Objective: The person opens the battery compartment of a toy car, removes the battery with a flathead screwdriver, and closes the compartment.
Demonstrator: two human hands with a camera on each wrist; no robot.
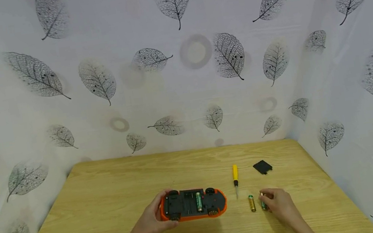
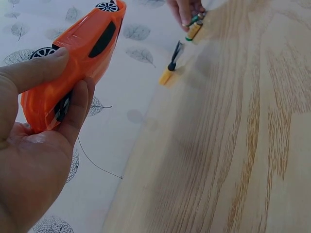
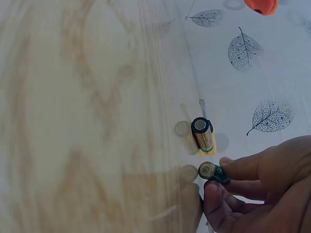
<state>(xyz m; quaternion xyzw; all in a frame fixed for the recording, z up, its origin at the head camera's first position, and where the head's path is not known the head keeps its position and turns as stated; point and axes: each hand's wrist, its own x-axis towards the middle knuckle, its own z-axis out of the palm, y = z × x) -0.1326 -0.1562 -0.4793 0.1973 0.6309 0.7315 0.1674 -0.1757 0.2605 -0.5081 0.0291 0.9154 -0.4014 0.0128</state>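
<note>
My left hand grips the rear end of an orange toy car, held upside down above the table with its black underside up. One green battery sits in the open battery bay, and bare slots lie to its left. In the left wrist view the thumb and fingers wrap the orange body. My right hand pinches a green battery between thumb and fingers, at the tabletop. Just left of it a gold-and-green battery stands or lies on the table; which one I cannot tell.
A screwdriver with a yellow handle lies beyond the batteries, its tip toward me. Farther right is a black battery cover. The wooden table meets leaf-patterned cloth at its back and sides.
</note>
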